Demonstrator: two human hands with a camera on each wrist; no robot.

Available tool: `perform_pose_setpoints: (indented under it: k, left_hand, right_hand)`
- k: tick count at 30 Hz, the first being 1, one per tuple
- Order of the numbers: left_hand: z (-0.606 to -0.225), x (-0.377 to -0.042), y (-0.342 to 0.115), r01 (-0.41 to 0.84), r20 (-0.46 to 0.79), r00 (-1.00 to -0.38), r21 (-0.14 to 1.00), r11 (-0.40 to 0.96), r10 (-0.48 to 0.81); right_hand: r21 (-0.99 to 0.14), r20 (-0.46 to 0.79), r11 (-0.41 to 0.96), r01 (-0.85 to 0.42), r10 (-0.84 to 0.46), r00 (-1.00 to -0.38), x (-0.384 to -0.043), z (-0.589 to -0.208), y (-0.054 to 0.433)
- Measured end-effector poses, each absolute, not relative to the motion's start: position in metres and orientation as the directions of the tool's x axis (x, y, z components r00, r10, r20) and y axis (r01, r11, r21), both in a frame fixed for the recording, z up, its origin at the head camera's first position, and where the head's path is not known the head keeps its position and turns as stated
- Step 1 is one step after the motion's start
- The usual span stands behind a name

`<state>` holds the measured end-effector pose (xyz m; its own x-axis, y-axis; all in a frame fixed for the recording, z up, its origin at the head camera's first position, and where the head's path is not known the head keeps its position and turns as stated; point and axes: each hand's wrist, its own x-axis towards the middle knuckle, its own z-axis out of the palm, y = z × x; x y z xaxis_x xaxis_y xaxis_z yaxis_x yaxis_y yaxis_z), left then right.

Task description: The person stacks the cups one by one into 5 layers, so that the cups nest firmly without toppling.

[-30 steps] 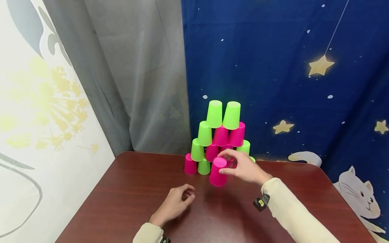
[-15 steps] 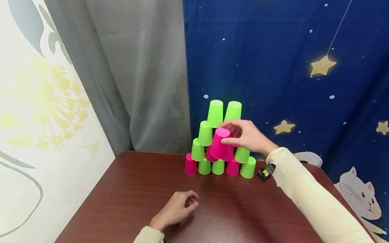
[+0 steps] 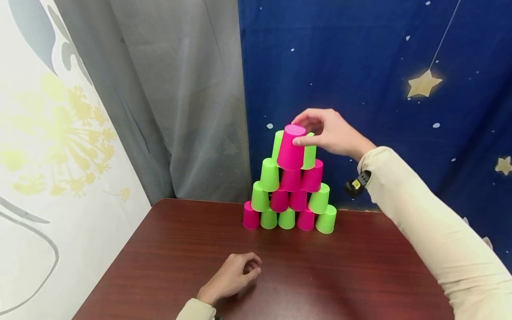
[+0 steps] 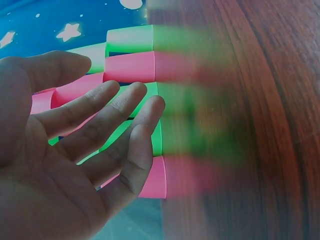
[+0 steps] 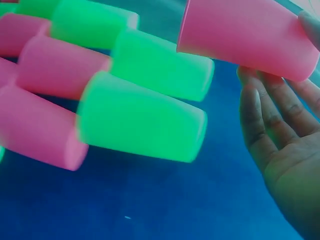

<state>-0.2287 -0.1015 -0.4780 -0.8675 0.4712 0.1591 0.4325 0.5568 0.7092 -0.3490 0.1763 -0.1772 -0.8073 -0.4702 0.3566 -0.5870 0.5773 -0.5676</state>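
My right hand (image 3: 334, 132) pinches an upside-down pink cup (image 3: 291, 149) near its closed end, thumb on one side and fingers on the other. In the head view that cup overlaps the two green cups (image 3: 310, 153) of the pyramid's top row. The right wrist view has the held pink cup (image 5: 245, 37) apart from the green cup (image 5: 142, 117) of that row. Below stand rows of pink and green cups, all upside down, with a green cup (image 3: 326, 219) at the bottom right. My left hand (image 3: 232, 276) holds nothing, fingers loosely curled, over the table in front of the pyramid.
The brown wooden table (image 3: 176, 249) carries the pyramid near its back edge. Behind it hang a grey curtain (image 3: 192, 111) and a blue curtain (image 3: 360, 66) with stars. A white patterned wall (image 3: 60, 178) runs along the left.
My right hand has raised the pink cup from low in front of the pyramid up to its top row. The left hand has shifted slightly right and stayed low.
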Motion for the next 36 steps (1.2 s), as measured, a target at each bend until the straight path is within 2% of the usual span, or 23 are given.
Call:
perform_pose_setpoints:
  k: [10,18,28,33,36]
  left_hand:
    - [-0.476,-0.227,-0.106,0.431,0.164,-0.867,0.721,0.543,0.471]
    - [-0.479,-0.226,-0.105,0.444,0.177,-0.861,0.717,0.537,0.477]
    - [-0.482,-0.228,-0.107,0.429,0.157,-0.870,0.706,0.563,0.466]
    - [-0.483,-0.226,-0.109,0.430,0.168,-0.876,0.696,0.575,0.452]
    - [-0.482,-0.225,-0.110,0.451,0.217,-0.883,0.632,0.630,0.416]
  right_hand:
    - [-0.548,0.339,0.674,-0.495,-0.362,-0.868,-0.366,-0.135,0.175]
    - [-0.554,0.306,0.725,-0.409,-0.280,-0.910,-0.384,-0.142,0.174]
    - [-0.559,0.310,0.733,-0.387,-0.249,-0.918,-0.390,-0.148,0.172]
    - [-0.567,0.297,0.738,-0.367,-0.232,-0.926,-0.382,-0.153,0.171]
    - [-0.526,0.352,0.758,-0.386,-0.220,-0.910,-0.363,-0.162,0.179]
